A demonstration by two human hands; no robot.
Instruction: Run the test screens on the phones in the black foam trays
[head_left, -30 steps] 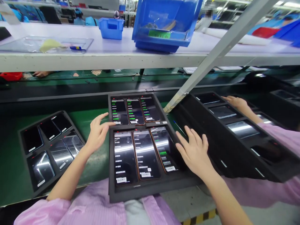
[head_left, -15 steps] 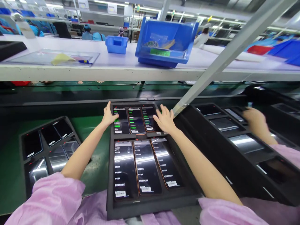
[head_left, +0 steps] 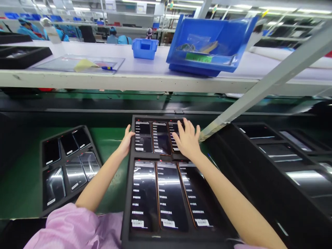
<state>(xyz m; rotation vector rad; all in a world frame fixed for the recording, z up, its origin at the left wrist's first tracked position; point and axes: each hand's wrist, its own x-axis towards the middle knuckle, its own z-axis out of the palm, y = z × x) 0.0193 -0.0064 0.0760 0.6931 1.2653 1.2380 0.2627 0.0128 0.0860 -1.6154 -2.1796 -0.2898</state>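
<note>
In front of me lies a black foam tray (head_left: 147,238) holding two rows of smartphones, screens lit with white lists of text. My left hand (head_left: 126,142) grips the tray's upper left edge, thumb over the rim beside the top-left smartphone (head_left: 143,136). Fingers spread, my right hand (head_left: 188,140) hovers over or touches the top-right smartphone (head_left: 174,136) and partly covers it; contact is hard to make out. Between them sits the top-middle smartphone (head_left: 161,138). Larger-looking smartphones, such as the bottom-left one (head_left: 144,197), fill the near row and carry white barcode labels.
Another tray of dark smartphones (head_left: 90,152) lies tilted on the green surface at left. More black trays (head_left: 275,141) with phones stand at right. A slanted metal post (head_left: 249,97) rises beside my right hand. Blue bins (head_left: 145,49) stand on the white shelf (head_left: 103,79) ahead.
The top-row screens went from green-marked text to plain white lists. My right hand has shifted further over the top-right smartphone. The view has turned left, and another person's hand at right is gone from view.
</note>
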